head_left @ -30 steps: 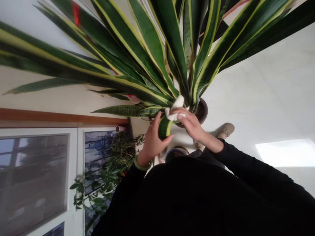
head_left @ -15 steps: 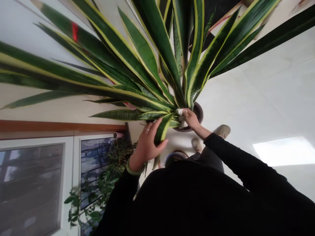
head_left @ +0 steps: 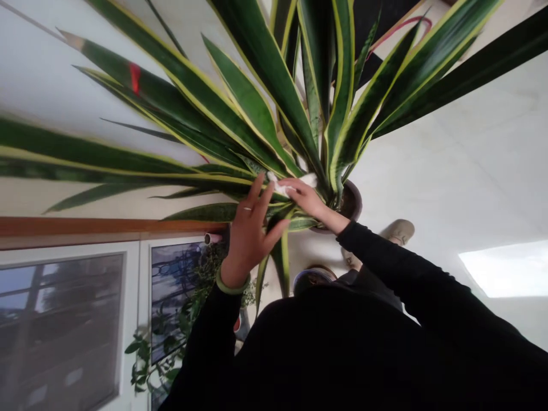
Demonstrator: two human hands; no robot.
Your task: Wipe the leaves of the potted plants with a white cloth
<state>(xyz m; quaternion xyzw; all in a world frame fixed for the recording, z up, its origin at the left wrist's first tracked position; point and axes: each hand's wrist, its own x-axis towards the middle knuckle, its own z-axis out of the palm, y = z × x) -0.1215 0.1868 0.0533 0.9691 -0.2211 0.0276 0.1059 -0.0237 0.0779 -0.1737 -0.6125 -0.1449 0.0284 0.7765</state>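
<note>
A large snake plant (head_left: 295, 108) with long yellow-edged leaves fans out from a dark round pot (head_left: 353, 200). My right hand (head_left: 305, 197) is closed on a white cloth or tissue (head_left: 309, 180) and presses it on a long leaf (head_left: 214, 181) that reaches to the left, near the plant's base. Beside it, my left hand (head_left: 252, 228) is raised with its fingers spread. Its fingertips are at the edge of the same leaf; whether they touch it I cannot tell. A shorter leaf (head_left: 281, 262) hangs down by the left thumb.
A red ribbon (head_left: 135, 77) marks one leaf at the upper left. A white-framed window (head_left: 132, 285) and a bushy green plant (head_left: 184, 325) are at the lower left. Below the pot stands a round container (head_left: 314, 275), near my shoes (head_left: 396, 231). Pale floor (head_left: 462, 165) lies to the right.
My right hand has moved left with the white cloth, from the plant's base onto the long leaf. My left hand has let go of the shorter leaf, which now hangs down, and its fingers have spread.
</note>
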